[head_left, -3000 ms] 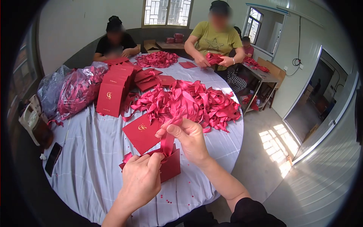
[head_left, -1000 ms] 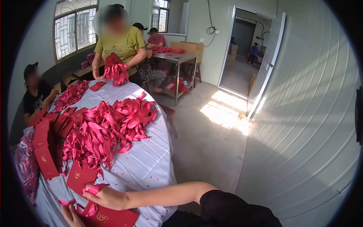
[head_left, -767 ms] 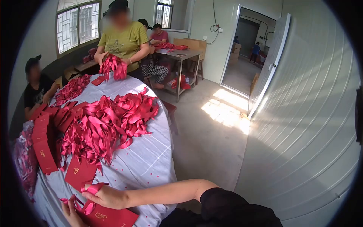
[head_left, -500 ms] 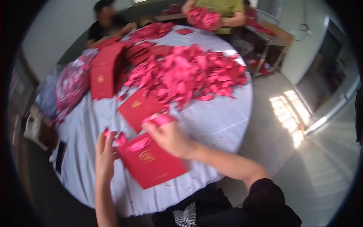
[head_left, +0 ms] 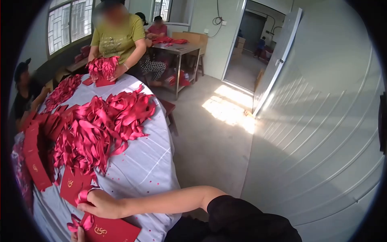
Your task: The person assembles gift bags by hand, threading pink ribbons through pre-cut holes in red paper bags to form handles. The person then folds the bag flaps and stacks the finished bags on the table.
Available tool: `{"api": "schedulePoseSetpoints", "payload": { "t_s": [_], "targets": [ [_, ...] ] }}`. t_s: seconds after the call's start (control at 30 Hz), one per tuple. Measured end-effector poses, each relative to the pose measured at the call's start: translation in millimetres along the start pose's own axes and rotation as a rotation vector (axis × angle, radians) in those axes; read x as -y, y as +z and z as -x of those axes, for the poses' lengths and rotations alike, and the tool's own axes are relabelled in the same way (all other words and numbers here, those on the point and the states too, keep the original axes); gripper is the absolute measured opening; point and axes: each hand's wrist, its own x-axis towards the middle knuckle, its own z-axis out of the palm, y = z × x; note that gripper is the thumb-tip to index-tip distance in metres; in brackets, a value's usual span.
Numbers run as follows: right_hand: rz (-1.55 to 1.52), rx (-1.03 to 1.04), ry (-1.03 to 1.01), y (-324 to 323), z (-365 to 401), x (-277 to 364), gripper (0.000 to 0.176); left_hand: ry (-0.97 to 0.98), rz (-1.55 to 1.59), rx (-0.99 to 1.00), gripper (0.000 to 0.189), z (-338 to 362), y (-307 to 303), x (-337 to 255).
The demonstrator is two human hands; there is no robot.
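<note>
A red card with a gold emblem (head_left: 115, 230) lies near the table's front edge, with a pink ribbon bow (head_left: 76, 222) at its upper left. My left hand (head_left: 78, 235) is mostly cut off at the bottom; visible fingertips pinch the bow. My right hand (head_left: 102, 203) is closed around a loop of pink ribbon (head_left: 83, 196), just above that card. Behind it lies another red card (head_left: 72, 184). A large heap of pink-red ribbons (head_left: 92, 129) spreads beyond, and a stack of red cards (head_left: 34, 157) stands to its left.
Across the white-covered round table (head_left: 155, 149), a person in a yellow-green shirt (head_left: 121, 36) holds a bunch of ribbons. Another person in black (head_left: 24, 90) sits at the left. A metal table (head_left: 177, 49) with people beside it, a stool (head_left: 166, 107) and an open door (head_left: 282, 56) are farther back.
The view has swung to the right, so the table and both hands appear lower and farther left. The person opposite has lowered the ribbon bunch to the table.
</note>
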Motion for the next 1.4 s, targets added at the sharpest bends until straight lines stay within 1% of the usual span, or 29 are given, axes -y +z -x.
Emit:
{"api": "schedulePoseSetpoints", "payload": {
  "t_s": [0.03, 0.07, 0.1, 0.13, 0.2, 0.23, 0.37, 0.4, 0.47, 0.5, 0.53, 0.57, 0.6, 0.63, 0.67, 0.7, 0.73, 0.83, 0.93, 1.0, 1.03, 1.07, 1.13, 1.17, 1.23, 1.27, 1.33, 1.37, 1.4],
  "targets": [
    [0.008, -0.003, -0.001, -1, 0, -3, 0.020, 0.039, -0.019, 0.011, 0.003, -2, -2, 4],
    [-0.099, 0.038, 0.092, -1, -1, -2, 0.022, 0.076, -0.038, 0.019, 0.004, -2, -3, 8],
    [-0.206, 0.079, 0.186, -2, -2, 0, 0.023, 0.033, -0.009, -0.009, 0.008, -2, -4, 10],
    [-0.154, -0.013, 0.197, 3, 0, 0, 0.026, 0.030, -0.003, -0.004, 0.008, -1, -4, 13],
    [-0.131, 0.005, 0.229, 6, 1, -5, 0.027, 0.037, -0.050, -0.077, 0.016, 8, 5, 11],
    [-0.115, 0.021, 0.255, 8, 2, -7, 0.027, 0.033, -0.036, -0.054, 0.024, 8, 0, 14],
    [-0.195, 0.022, 0.204, 11, 4, -8, 0.023, -0.045, -0.030, -0.063, 0.026, 12, -3, 12],
    [-0.207, 0.026, 0.174, 13, 3, -10, 0.021, -0.014, -0.037, -0.029, 0.028, 11, 1, 10],
    [-0.385, 0.056, 0.238, 8, 0, -2, 0.017, 0.051, -0.068, -0.027, 0.033, 16, 4, 3],
    [-0.313, 0.102, 0.183, 5, 0, -8, 0.019, 0.082, -0.096, -0.057, 0.036, 24, -2, 0],
    [-0.470, 0.129, 0.185, -1, -4, 0, 0.021, 0.154, -0.071, -0.137, 0.035, 20, -11, -4],
    [-0.566, 0.217, 0.592, -14, -3, 6, 0.020, 0.168, -0.053, -0.136, 0.037, 25, -21, -13],
    [-0.663, 0.170, 0.634, -25, -9, 17, 0.020, 0.119, -0.041, -0.273, 0.034, 28, -24, -32],
    [-0.730, 0.176, 0.598, -29, -12, 13, 0.025, 0.159, -0.060, -0.300, 0.036, 29, -36, -47],
    [-0.750, 0.118, 0.645, -29, -13, 13, 0.028, 0.187, -0.122, -0.330, 0.036, 29, -44, -67],
    [-0.783, 0.138, 0.659, -32, -14, 14, 0.027, 0.261, -0.091, -0.267, 0.036, 23, -70, -76],
    [-0.767, 0.163, 0.616, -33, -14, 14, 0.027, 0.295, -0.119, -0.301, 0.035, 22, -85, -90],
    [-0.670, 0.254, 0.660, -30, -12, 16, 0.025, 0.323, -0.053, -0.272, 0.035, 8, -148, -116],
    [-0.641, 0.272, 0.654, -28, -9, 12, 0.021, 0.248, -0.120, -0.359, 0.028, -3, -196, -115],
    [-0.645, 0.257, 0.655, -28, -9, 9, 0.019, 0.097, -0.367, -0.499, 0.030, -24, -251, -84],
    [-0.613, 0.248, 0.648, -29, -10, 7, 0.019, 0.119, -0.662, -0.581, 0.032, -22, -232, -69],
    [-0.581, 0.235, 0.641, -29, -11, 6, 0.018, 0.033, -0.934, -0.611, 0.037, -24, -239, -62],
    [-0.520, 0.210, 0.627, -28, -11, 6, 0.017, 0.112, -1.105, -0.798, 0.039, -28, -226, -54],
    [-0.466, 0.195, 0.600, -28, -12, 6, 0.017, 0.034, -1.276, -0.892, 0.041, -28, -220, -52],
    [-0.402, 0.176, 0.586, -29, -11, 5, 0.017, 0.293, -1.717, -1.001, 0.044, -20, -192, -45],
    [-0.407, 0.162, 0.583, -28, -11, 5, 0.016, 0.356, -1.720, -1.023, 0.048, -22, -172, -48],
    [-0.402, 0.123, 0.577, -28, -12, 6, 0.015, 0.602, -1.664, -0.845, 0.043, -33, -141, -49],
    [-0.394, 0.120, 0.579, -28, -12, 6, 0.015, 0.646, -1.544, -0.652, 0.033, -40, -125, -50],
    [-0.383, 0.085, 0.567, -28, -13, 4, 0.015, 0.609, -1.476, -0.500, 0.029, -49, -104, -50]
  ]
}}
